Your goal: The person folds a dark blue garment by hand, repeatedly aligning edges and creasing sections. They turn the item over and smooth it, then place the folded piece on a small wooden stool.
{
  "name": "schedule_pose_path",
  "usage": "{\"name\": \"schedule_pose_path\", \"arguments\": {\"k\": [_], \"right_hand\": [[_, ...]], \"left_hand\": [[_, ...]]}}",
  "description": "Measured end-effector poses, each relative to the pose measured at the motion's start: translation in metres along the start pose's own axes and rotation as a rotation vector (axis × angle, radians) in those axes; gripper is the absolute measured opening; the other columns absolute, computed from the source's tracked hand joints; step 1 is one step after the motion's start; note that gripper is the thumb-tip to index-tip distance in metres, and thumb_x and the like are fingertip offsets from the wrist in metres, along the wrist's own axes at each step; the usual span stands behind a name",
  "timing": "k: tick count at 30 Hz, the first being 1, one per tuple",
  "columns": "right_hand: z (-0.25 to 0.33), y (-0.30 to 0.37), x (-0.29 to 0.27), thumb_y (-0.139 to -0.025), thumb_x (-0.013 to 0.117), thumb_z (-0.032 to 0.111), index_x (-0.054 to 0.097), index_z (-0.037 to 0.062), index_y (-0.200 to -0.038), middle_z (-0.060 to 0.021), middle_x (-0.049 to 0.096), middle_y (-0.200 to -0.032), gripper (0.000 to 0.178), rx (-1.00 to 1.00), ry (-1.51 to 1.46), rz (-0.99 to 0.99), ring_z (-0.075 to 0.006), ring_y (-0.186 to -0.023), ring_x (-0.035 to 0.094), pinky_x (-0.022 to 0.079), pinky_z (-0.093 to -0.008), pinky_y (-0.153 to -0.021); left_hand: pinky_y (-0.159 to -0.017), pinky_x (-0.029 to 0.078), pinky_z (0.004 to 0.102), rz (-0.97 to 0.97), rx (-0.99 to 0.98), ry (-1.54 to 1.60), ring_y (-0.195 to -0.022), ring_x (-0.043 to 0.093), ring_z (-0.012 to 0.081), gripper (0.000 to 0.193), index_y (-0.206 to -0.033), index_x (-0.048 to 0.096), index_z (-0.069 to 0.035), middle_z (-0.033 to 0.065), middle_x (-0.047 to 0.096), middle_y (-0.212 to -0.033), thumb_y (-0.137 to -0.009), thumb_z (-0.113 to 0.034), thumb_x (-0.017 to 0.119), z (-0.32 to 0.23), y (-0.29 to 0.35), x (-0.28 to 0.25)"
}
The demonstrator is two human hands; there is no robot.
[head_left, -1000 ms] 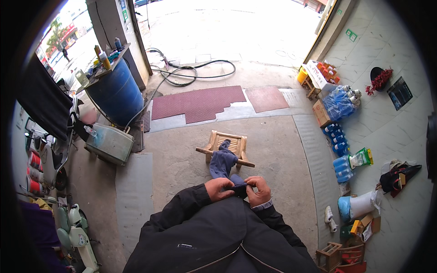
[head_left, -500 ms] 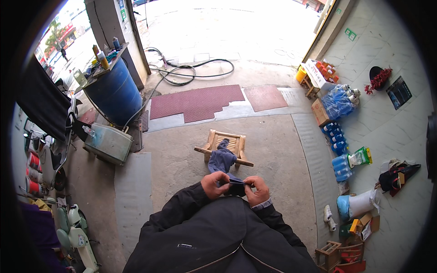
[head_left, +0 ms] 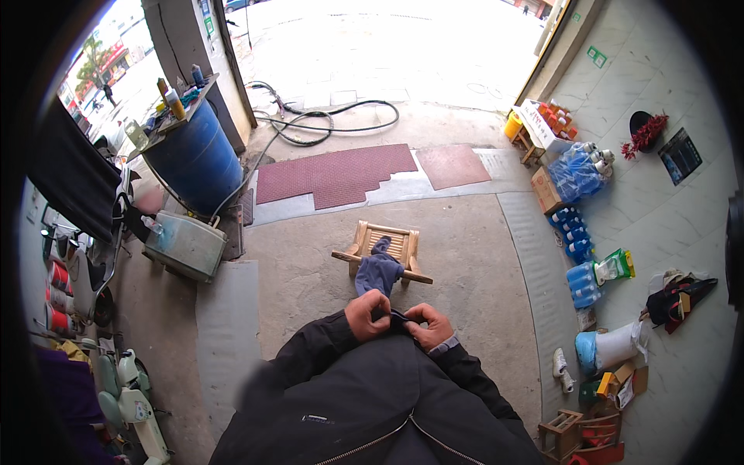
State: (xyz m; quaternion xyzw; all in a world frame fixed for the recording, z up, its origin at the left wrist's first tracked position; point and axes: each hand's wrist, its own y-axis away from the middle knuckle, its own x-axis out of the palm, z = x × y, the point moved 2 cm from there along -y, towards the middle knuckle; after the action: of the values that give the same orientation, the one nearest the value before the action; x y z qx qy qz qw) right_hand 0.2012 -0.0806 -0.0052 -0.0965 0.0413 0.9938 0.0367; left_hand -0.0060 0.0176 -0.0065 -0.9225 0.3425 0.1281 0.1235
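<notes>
Head view looks down on two hands meeting close in front of the chest. Left hand (head_left: 369, 314) is curled into a loose fist, its fingers pinched around the near end of a blue cloth (head_left: 377, 273). Right hand (head_left: 430, 325) sits just beside it, fingers bent and closed on a thin dark edge of the same cloth that runs between the two hands. Both wrists come out of black jacket sleeves (head_left: 325, 353).

Just beyond the left hand the cloth hangs out over a small wooden chair (head_left: 387, 248) that stands on the concrete floor (head_left: 465, 256); whether the cloth touches the chair I cannot tell. Farther out past the chair lie red mats (head_left: 333, 174) and a coiled black hose (head_left: 333, 120). Well off to the left of the hands stand a grey tub (head_left: 186, 244) and a blue barrel (head_left: 198, 159). Well off to the right, packs of blue bottles (head_left: 577, 232) line the wall.
</notes>
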Motion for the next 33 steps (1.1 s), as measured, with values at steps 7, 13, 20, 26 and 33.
{"name": "schedule_pose_path", "arguments": {"k": [7, 13, 20, 26, 33], "right_hand": [[0.001, -0.001, 0.002, -0.090, 0.082, 0.010, 0.072, 0.0021, -0.107, -0.0041, 0.073, -0.099, 0.021, 0.066, -0.009, 0.059, -0.0125, -0.091, 0.069, 0.055, -0.0290, -0.085], [0.006, -0.003, 0.003, -0.091, 0.086, 0.016, 0.074, 0.0025, -0.105, -0.0032, 0.074, -0.099, 0.023, 0.146, -0.033, 0.087, -0.0114, -0.091, 0.067, 0.055, -0.0288, -0.084], [0.008, -0.002, 0.004, -0.092, 0.084, 0.014, 0.074, 0.0020, -0.099, -0.0017, 0.068, -0.091, 0.017, 0.029, 0.022, 0.022, -0.0099, -0.082, 0.063, 0.052, -0.0267, -0.075], [0.010, -0.001, 0.004, -0.091, 0.081, 0.007, 0.071, 0.0023, -0.092, -0.0026, 0.064, -0.085, 0.011, -0.077, 0.108, -0.060, -0.0101, -0.075, 0.060, 0.049, -0.0277, -0.067], [0.016, 0.001, 0.004, -0.090, 0.080, 0.006, 0.070, 0.0029, -0.090, -0.0046, 0.063, -0.080, 0.011, -0.117, 0.143, -0.098, -0.0116, -0.070, 0.063, 0.050, -0.0292, -0.064]], "left_hand": [[-0.079, 0.056, 0.0349, 0.029, -0.036, -0.016, -0.089, 0.070, 0.0267, 0.023, -0.104, 0.064, -0.005, 0.0120, 0.065, -0.097, -0.085, -0.006, 0.077, -0.002, -0.001, -0.002], [-0.077, 0.057, 0.0351, 0.005, 0.008, -0.010, -0.088, 0.071, 0.0258, 0.023, -0.106, 0.067, -0.006, 0.0124, 0.067, -0.097, -0.084, -0.005, 0.076, -0.004, -0.001, 0.001], [-0.081, 0.056, 0.0360, 0.088, 0.082, -0.093, -0.092, 0.068, 0.0274, 0.027, -0.114, 0.069, -0.006, 0.0120, 0.064, -0.098, -0.088, -0.008, 0.075, -0.004, -0.002, 0.001], [-0.085, 0.057, 0.0364, 0.118, 0.083, -0.076, -0.096, 0.071, 0.0280, 0.025, -0.112, 0.069, -0.005, 0.0127, 0.067, -0.102, -0.088, -0.009, 0.077, -0.002, -0.002, 0.001], [-0.086, 0.058, 0.0353, 0.185, -0.066, 0.023, -0.098, 0.074, 0.0265, 0.026, -0.113, 0.068, -0.004, 0.0136, 0.071, -0.104, -0.091, -0.012, 0.079, 0.005, -0.003, 0.001]]}}
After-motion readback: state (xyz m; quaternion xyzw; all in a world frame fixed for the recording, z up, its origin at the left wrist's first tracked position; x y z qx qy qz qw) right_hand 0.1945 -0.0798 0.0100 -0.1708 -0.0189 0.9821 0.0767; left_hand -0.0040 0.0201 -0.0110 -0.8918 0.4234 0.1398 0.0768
